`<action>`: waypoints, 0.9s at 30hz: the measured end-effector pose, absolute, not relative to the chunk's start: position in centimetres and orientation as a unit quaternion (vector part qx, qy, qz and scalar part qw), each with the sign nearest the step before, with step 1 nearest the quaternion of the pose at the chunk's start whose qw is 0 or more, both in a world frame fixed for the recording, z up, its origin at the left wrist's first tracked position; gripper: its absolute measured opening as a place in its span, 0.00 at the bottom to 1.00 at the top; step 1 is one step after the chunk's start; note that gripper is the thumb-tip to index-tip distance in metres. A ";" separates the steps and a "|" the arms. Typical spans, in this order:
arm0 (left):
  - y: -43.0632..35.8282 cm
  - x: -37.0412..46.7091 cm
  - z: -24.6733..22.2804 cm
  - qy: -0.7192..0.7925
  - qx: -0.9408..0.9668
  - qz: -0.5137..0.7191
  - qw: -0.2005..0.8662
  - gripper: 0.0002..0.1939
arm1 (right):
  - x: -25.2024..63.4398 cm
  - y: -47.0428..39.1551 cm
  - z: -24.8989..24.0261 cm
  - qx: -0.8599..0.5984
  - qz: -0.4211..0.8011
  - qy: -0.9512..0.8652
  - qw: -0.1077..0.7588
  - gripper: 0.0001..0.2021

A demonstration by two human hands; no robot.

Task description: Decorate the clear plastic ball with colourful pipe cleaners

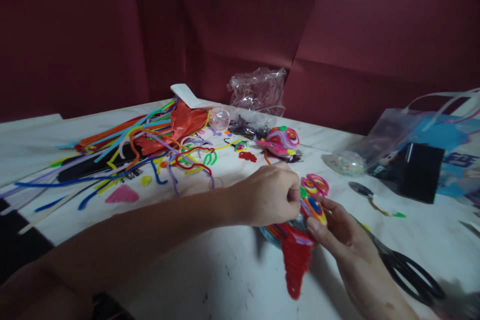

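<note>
My right hand grips a colourful craft figure covered in coiled pipe cleaners, its thumb in front and fingers behind. The figure has round spiral patches in pink, yellow and blue, and a long red pointed piece hangs from its lower side. Reaching across from the left, my left hand is closed, knuckles up, against the figure's top left. Its fingertips are hidden, so I cannot make out what they pinch. Beyond the hands sits a second, pink pipe-cleaner figure with similar spirals.
Loose pipe cleaners and a red wrapper spread over the left of the white table. Black-handled scissors lie right of my right hand. Farther off are a clear bag, a black phone-like slab and a disc.
</note>
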State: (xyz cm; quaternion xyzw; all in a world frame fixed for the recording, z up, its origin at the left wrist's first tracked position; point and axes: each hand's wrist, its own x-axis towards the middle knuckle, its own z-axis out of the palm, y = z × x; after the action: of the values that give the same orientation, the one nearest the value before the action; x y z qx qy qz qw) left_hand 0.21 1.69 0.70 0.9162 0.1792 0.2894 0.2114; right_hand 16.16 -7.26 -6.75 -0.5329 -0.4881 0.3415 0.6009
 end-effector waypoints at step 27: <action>1.3 0.1 1.4 0.229 0.928 0.236 0.175 0.04 | 14.9 -7.8 -6.1 -0.599 0.267 -0.478 0.584 0.26</action>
State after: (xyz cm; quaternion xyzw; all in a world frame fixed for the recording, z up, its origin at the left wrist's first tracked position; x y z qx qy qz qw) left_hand 0.11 1.31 1.36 0.9281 0.2294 0.2356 0.1746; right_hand 14.87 -7.81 -6.13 -0.5991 -0.4785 0.2669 0.5839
